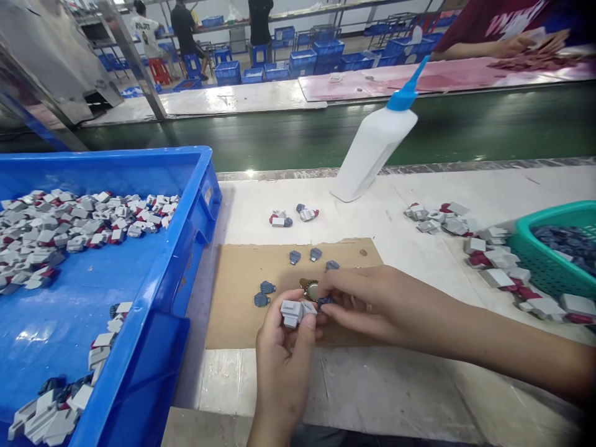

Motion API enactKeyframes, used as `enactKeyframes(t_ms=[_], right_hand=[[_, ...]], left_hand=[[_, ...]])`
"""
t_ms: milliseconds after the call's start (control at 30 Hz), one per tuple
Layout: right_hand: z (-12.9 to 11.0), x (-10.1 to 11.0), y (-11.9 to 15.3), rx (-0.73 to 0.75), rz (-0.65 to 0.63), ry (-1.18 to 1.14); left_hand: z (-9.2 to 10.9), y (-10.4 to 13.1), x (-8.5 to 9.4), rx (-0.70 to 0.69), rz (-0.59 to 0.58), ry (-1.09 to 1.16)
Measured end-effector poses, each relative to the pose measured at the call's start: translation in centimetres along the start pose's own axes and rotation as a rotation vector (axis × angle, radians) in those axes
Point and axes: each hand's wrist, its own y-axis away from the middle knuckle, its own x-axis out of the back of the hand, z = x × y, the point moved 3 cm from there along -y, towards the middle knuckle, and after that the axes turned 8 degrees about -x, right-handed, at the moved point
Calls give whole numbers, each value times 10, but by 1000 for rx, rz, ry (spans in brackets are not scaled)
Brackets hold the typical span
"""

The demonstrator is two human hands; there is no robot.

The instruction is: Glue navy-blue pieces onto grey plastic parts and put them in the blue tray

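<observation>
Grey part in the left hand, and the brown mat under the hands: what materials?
Grey part: looks like moulded plastic, matte, with crisp blocky edges. Brown mat: probably cardboard or fibreboard; flat, dull tan, stained, with cut straight edges. Neither is certain from this view.

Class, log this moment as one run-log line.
left hand: holds grey part | right hand: pinches blue piece against it | cardboard beneath

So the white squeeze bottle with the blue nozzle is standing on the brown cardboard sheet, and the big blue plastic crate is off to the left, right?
Not quite. In the head view the white squeeze bottle with the blue nozzle stands on the bare white table, beyond the brown cardboard sheet, not on it. The big blue plastic crate is indeed on the left.
</observation>
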Motion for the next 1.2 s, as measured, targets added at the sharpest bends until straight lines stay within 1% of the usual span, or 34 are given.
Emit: enactKeyframes(t_ms=[100,300,467,500,567,667,733,867,1000,1100,1200], right_hand=[[-4,2,2,-16,-29,-111],[-1,4,4,-14,-62,-209],[4,3,7,-20,-116,-203],[5,4,7,-10,-107,-183],[9,5,6,27,-38,-118],[17,4,1,98,97,70],[21,0,-2,119,125,205],[21,-4,-9,114,118,377],[10,0,-16,84,18,445],[1,4,-21,57,-36,518],[-5,4,-25,76,-83,525]], left_hand=[[0,1,1,3,28,18],[0,0,1,-8,18,-11],[0,1,0,-9,10,-11],[-1,1,0,-9,17,-5],[-2,0,1,-15,45,13],[-3,-2,3,-51,112,15],[-3,-3,5,-66,156,-2],[-3,-3,6,-6,188,14],[-2,-2,5,53,213,96],[-1,-2,3,52,208,132],[-1,-2,2,42,183,147]])
